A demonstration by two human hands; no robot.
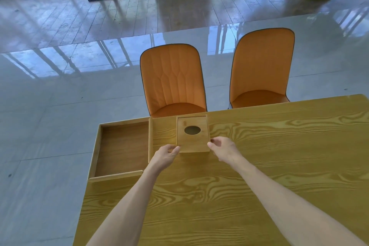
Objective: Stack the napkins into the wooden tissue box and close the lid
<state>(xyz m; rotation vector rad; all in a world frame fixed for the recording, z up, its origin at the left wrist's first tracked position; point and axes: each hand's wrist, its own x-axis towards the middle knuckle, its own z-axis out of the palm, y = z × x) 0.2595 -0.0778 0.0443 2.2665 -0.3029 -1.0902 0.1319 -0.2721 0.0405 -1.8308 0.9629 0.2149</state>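
Observation:
A small wooden tissue box (192, 142) stands near the table's far edge, its lid with an oval hole (192, 130) lying flat on top. My left hand (166, 155) pinches the box's near left corner with its fingertips. At the near right corner, my right hand (224, 149) touches the box with curled fingers. No napkins are visible anywhere in view; the dark hole hides the inside of the box.
A shallow wooden tray (121, 149) lies at the table's left end, overhanging the edge. The wood-grain table (259, 166) stretches right and toward me. Two orange chairs (173, 84) (261, 70) stand behind the far edge on a glossy floor.

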